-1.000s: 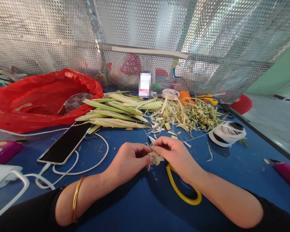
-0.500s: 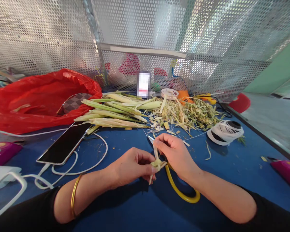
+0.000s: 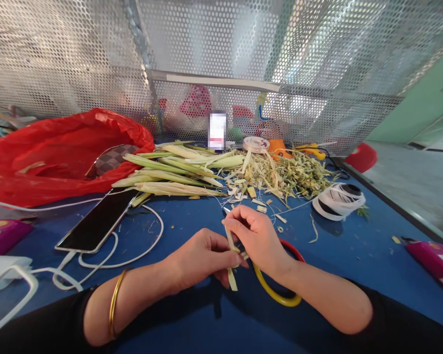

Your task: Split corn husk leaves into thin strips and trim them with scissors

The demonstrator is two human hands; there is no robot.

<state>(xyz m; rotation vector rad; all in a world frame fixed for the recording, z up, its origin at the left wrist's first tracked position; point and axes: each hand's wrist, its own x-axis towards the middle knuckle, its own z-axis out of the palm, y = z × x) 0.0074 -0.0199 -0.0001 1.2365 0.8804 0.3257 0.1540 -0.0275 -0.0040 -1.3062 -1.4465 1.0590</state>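
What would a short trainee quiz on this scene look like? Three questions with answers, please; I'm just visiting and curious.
1. Multiple choice: where is the white-wound spool?
A. Inside the red bag
B. To the right of the right hand
C. Beneath the yellow-and-red handles

2. True or false: a white cable is plugged into the dark-screened phone.

3. Short answer: what do the left hand and the right hand hold together?

Key:
1. B
2. True; its plug meets the phone's near end.
3. A pale flat strip that looks like plant material; the right hand pinches its upper part and the left hand grips lower down.
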